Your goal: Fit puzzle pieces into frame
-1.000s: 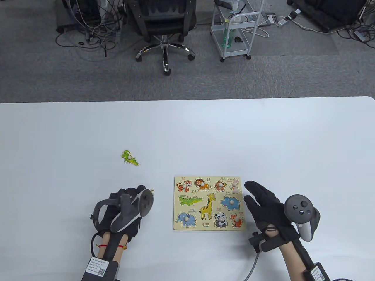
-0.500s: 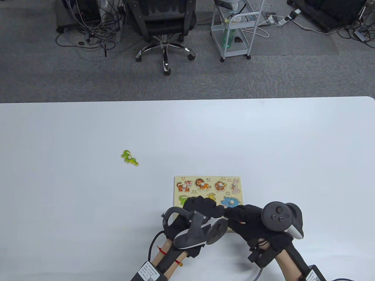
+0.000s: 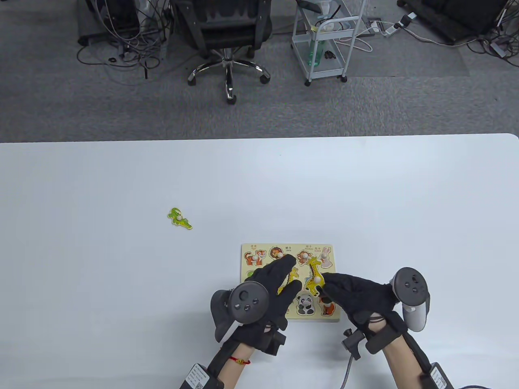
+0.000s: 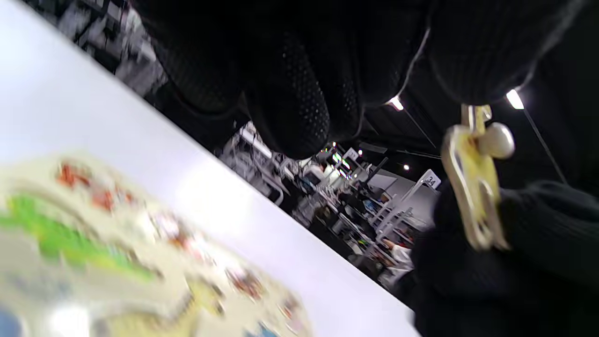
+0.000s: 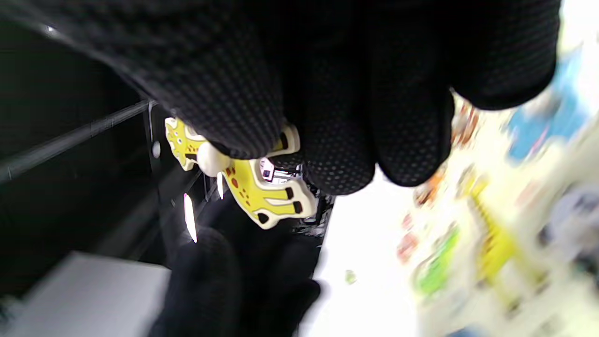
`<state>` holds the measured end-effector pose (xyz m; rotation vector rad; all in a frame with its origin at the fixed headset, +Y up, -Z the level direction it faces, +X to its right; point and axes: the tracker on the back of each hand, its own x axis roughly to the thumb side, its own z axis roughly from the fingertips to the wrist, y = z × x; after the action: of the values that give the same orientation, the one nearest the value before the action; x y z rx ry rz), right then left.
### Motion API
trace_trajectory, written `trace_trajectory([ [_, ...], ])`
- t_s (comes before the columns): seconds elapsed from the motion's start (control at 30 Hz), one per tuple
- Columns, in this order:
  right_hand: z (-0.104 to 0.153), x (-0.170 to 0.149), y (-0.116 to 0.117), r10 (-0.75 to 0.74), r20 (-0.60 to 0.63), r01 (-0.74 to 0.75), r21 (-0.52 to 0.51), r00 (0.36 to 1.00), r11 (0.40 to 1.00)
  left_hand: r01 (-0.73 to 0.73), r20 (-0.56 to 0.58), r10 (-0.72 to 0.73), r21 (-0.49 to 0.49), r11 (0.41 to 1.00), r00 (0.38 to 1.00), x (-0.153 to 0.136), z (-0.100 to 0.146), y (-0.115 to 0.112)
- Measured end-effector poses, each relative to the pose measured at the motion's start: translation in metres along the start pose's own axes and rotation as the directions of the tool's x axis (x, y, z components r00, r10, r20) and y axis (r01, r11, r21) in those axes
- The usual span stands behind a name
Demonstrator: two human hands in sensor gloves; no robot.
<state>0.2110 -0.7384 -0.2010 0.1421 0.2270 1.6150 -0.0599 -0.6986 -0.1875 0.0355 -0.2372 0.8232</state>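
Observation:
The wooden puzzle board (image 3: 246, 247) lies near the table's front edge with several animal pieces seated in it. My right hand (image 3: 324, 288) pinches the yellow giraffe piece (image 3: 313, 274) by its white knob and holds it tilted above the board's middle right. The piece also shows in the right wrist view (image 5: 252, 187) and, edge-on, in the left wrist view (image 4: 472, 187). My left hand (image 3: 284, 279) is open with fingers spread, hovering over the board's left middle and hiding the slots under it. A loose green crocodile piece (image 3: 179, 219) lies on the table, left of and beyond the board.
The white table (image 3: 365, 194) stretches wide around the board. Beyond its far edge stand an office chair (image 3: 227, 36) and a white wire cart (image 3: 324, 40) on grey carpet with cables.
My left hand moved right from beside the board to over it. The hands met at the board's front. The giraffe piece is now in my right hand, raised over the board.

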Motion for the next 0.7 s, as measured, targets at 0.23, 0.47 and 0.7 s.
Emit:
trace_trajectory([
  [0.23, 0.001, 0.0, 0.01, 0.067, -0.011, -0.066, 0.07, 0.998, 0.995, -0.128, -0.04, 0.125, -0.083, 0.988, 0.991, -0.004, -0.002, -0.012],
  [0.47, 0.003, 0.004, 0.002, -0.001, 0.014, 0.001, 0.022, 1.0, 1.0, 0.137, 0.029, -0.134, -0.13, 0.982, 0.991, 0.004, 0.003, -0.015],
  [0.7, 0.004, 0.008, 0.001, 0.118, 0.022, -0.118, 0.003, 0.993, 0.993, 0.288, 0.092, -0.277, -0.15, 0.946, 0.956, 0.012, 0.008, -0.026],
])
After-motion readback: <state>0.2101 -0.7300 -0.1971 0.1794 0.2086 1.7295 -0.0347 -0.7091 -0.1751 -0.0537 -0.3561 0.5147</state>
